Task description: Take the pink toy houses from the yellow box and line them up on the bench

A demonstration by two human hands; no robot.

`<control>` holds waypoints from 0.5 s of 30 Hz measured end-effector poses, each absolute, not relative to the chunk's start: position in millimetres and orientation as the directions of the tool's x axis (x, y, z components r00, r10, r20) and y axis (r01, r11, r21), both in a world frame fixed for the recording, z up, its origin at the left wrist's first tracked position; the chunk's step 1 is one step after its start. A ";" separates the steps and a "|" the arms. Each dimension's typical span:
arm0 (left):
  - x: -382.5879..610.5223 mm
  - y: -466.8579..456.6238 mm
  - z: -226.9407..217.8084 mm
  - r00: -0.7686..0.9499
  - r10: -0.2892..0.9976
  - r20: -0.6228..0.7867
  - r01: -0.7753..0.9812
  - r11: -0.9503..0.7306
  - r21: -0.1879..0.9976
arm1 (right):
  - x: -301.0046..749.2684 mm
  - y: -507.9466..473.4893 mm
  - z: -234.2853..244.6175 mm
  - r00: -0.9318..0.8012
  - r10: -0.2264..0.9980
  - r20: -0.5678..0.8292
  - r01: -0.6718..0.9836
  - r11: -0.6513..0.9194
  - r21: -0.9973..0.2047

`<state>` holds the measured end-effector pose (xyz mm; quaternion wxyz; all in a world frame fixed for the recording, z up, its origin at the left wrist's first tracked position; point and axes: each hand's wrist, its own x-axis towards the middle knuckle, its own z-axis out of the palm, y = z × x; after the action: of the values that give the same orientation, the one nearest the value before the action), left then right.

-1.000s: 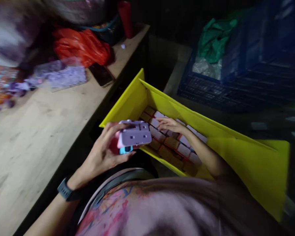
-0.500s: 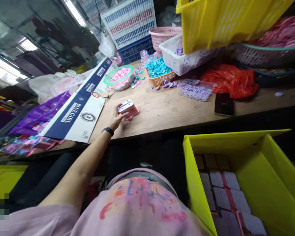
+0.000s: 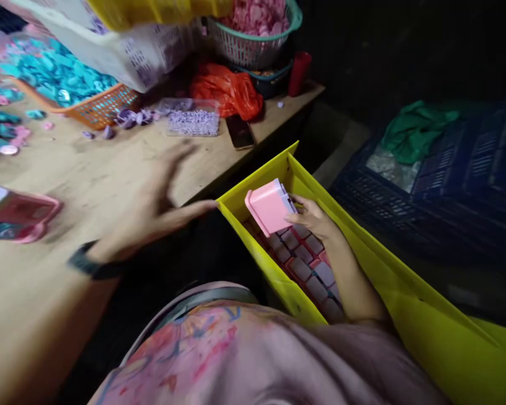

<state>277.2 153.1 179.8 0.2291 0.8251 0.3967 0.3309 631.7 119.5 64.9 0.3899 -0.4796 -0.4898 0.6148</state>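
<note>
My left hand [image 3: 152, 211], smeared by motion, reaches across the table's front edge with thumb and fingers apart and nothing in it. A dark band circles its wrist. My right hand [image 3: 314, 220] grips a small pink plastic box [image 3: 270, 208] by its pale lilac end. That box is tilted above the inside of a tall yellow bin [image 3: 362, 247]. Below it, rows of similar boxes with pale faces [image 3: 301, 267] lie in the bin. At the left edge of the table rests another pink-and-white piece [image 3: 29, 216], partly cut off, with teal bits showing in it.
On the wooden table [image 3: 93, 163] are an orange basket [image 3: 96, 109] of teal parts, a case [image 3: 194, 122] of small lilac pieces, a phone [image 3: 240, 132] and a red bag [image 3: 227, 90]. Dark blue crates [image 3: 459, 185] stand right of the bin.
The view has swung right. My left hand has let go of the pink-and-white piece on the table and moved right. My right hand has come into view holding a pink box.
</note>
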 end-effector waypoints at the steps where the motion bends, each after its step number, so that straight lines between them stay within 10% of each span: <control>1: 303.8 152.5 182.1 0.579 0.736 0.350 0.449 -0.646 0.617 | 622.7 117.8 78.5 -0.234 0.962 -0.142 0.052 -0.134 -0.990; 7: 361.9 123.1 156.0 0.204 0.944 0.261 0.426 -0.326 0.844 | 555.7 105.8 116.6 -0.018 0.883 0.469 0.556 0.399 -0.729; 15: 300.4 121.7 151.1 -0.275 0.941 0.195 0.187 -0.147 0.971 | 468.4 92.5 135.4 -0.369 0.699 0.612 0.454 0.710 -0.538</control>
<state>300.4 121.7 151.1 0.3325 0.5018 0.5620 0.5672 468.4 92.5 135.4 0.4363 -0.3537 -0.8153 0.1404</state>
